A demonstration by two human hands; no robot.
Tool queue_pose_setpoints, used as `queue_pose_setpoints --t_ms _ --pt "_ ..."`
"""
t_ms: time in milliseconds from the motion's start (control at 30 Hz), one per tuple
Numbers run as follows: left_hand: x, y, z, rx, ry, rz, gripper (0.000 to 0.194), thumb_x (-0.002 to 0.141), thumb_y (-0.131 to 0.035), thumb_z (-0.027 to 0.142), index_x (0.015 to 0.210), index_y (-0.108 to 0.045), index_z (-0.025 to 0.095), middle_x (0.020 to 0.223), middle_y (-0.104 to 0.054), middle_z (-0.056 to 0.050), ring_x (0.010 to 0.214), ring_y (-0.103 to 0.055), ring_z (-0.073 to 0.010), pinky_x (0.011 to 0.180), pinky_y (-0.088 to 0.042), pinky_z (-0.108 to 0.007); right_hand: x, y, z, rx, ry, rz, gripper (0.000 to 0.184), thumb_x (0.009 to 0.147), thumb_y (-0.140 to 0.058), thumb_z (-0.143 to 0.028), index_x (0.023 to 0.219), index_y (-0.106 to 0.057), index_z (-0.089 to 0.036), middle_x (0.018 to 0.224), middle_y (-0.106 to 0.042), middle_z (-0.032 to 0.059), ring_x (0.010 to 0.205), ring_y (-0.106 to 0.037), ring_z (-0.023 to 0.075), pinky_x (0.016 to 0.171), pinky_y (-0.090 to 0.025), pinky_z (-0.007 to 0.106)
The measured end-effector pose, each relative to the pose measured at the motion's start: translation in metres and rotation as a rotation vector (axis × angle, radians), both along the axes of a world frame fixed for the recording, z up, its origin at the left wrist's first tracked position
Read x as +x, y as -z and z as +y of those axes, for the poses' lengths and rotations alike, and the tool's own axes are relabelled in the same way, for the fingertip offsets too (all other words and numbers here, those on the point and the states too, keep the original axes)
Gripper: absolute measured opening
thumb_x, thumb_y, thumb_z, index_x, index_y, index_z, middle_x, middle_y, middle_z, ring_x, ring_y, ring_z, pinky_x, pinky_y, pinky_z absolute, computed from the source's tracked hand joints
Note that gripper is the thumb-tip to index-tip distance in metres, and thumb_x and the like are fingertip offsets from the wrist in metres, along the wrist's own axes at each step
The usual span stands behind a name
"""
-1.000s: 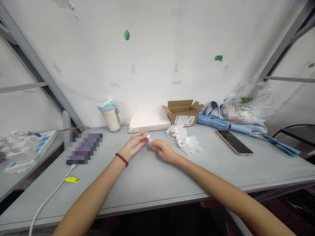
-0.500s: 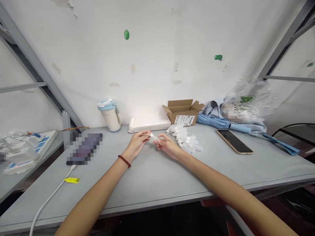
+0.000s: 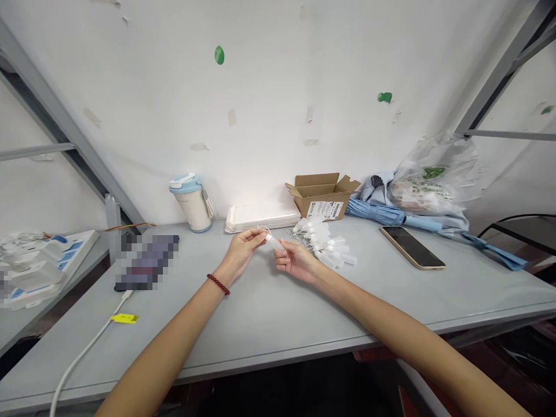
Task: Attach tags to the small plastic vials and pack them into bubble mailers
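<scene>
Between my hands, above the desk, is a small translucent white tube (image 3: 274, 242) with a white cap and a thin cord loop at its upper left end. My right hand (image 3: 296, 260) is closed round the tube's lower right end. At the capped end, my left hand (image 3: 245, 250) pinches near the cap and cord; a red bead bracelet circles that wrist. Just behind my right hand lies a pile of similar white tubes (image 3: 324, 240) with cords. The fingertips partly cover the held tube.
On the desk (image 3: 243, 330), a stack of white flat packs (image 3: 260, 217) and an open cardboard box (image 3: 324, 200) stand by the wall. A cup (image 3: 193, 202) and blurred phone-like object (image 3: 150, 262) are left; a phone (image 3: 412, 248), blue umbrella (image 3: 377, 213) and plastic bag (image 3: 434, 179) are right.
My right hand has shifted slightly right and down along the tube, with its fingers curled further in. More of the tube now shows between the hands. The camera view has moved a little.
</scene>
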State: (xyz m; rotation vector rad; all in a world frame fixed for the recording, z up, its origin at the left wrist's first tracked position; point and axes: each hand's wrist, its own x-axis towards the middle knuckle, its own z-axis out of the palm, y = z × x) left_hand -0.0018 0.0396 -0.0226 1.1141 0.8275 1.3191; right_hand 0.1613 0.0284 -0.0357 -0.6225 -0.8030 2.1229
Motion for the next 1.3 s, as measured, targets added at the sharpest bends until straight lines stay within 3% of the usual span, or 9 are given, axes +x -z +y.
queue_pose_setpoints --t_ms 133,367,533,733,833,1033,1133,1300 --pt "-0.001 -0.003 -0.002 0.031 -0.002 0.076 0.026 0.06 -0.079 0.033 0.078 -0.071 0.016 0.082 -0.066 -0.004 0.08 -0.057 -0.0141 0.08 -0.044 -0.028 0.0 0.001 -0.001 0.067 0.026 -0.023 0.023 0.082 -0.058 -0.032 0.078 -0.037 -0.021 0.054 -0.036 -0.0084 0.043 -0.027 0.0054 0.049 -0.026 0.02" --pt "0.0 0.002 0.0 0.019 -0.026 0.344 0.038 0.062 -0.072 0.05 0.064 -0.065 0.013 0.06 -0.059 -0.002 0.06 -0.054 -0.0136 0.064 -0.045 -0.029 -0.001 0.0 -0.005 0.178 0.111 -0.18 0.031 0.077 -0.062 -0.039 0.08 -0.035 -0.022 0.053 -0.038 -0.0093 0.042 -0.03 0.0047 0.047 -0.026 0.019" --pt "-0.008 0.005 0.002 0.046 0.116 0.365 0.033 0.062 -0.075 0.043 0.078 -0.071 0.014 0.075 -0.066 -0.004 0.072 -0.056 -0.0146 0.076 -0.045 -0.03 0.003 0.002 -0.002 0.152 0.104 -0.212 0.032 0.075 -0.062 -0.038 0.079 -0.034 -0.023 0.051 -0.034 -0.0111 0.04 -0.026 0.0038 0.045 -0.024 0.018" --pt "-0.012 0.003 0.002 0.046 0.084 0.373 0.04 0.053 -0.082 0.036 0.086 -0.07 0.016 0.087 -0.07 -0.007 0.081 -0.06 -0.019 0.08 -0.044 -0.033 0.005 0.003 0.0 0.131 0.107 -0.279 0.03 0.078 -0.059 -0.037 0.078 -0.032 -0.023 0.049 -0.033 -0.0119 0.038 -0.025 0.0037 0.043 -0.024 0.018" --pt "-0.012 0.002 0.003 0.032 0.101 0.373 0.044 0.057 -0.08 0.039 0.094 -0.069 0.017 0.09 -0.07 -0.007 0.082 -0.061 -0.0186 0.079 -0.045 -0.032 0.006 0.002 0.002 0.136 0.119 -0.322 0.028 0.079 -0.057 -0.037 0.079 -0.033 -0.023 0.049 -0.033 -0.012 0.038 -0.025 0.0038 0.042 -0.025 0.018" --pt "-0.014 0.005 0.003 0.001 0.154 0.611 0.048 0.071 -0.061 0.059 0.065 -0.067 0.012 0.064 -0.064 -0.008 0.058 -0.056 -0.0153 0.057 -0.045 -0.028 0.006 0.004 0.002 0.17 0.063 -0.335 0.028 0.08 -0.056 -0.038 0.078 -0.033 -0.022 0.05 -0.035 -0.0116 0.038 -0.025 0.0034 0.042 -0.027 0.018" --pt "-0.014 0.003 0.0 -0.002 0.185 0.661 0.047 0.073 -0.059 0.058 0.065 -0.066 0.012 0.057 -0.061 -0.005 0.053 -0.054 -0.0141 0.056 -0.044 -0.028 0.005 0.003 0.0 0.164 0.068 -0.354 0.027 0.082 -0.054 -0.037 0.077 -0.032 -0.023 0.049 -0.033 -0.012 0.037 -0.024 0.0034 0.042 -0.025 0.018" --pt "-0.013 -0.005 -0.006 0.09 0.238 0.719 0.038 0.074 -0.06 0.051 0.064 -0.063 0.014 0.064 -0.062 -0.004 0.054 -0.053 -0.0132 0.058 -0.042 -0.027 0.005 0.0 0.0 0.135 0.077 -0.37 0.025 0.083 -0.052 -0.036 0.076 -0.031 -0.023 0.046 -0.029 -0.0128 0.036 -0.021 0.0034 0.041 -0.022 0.018"
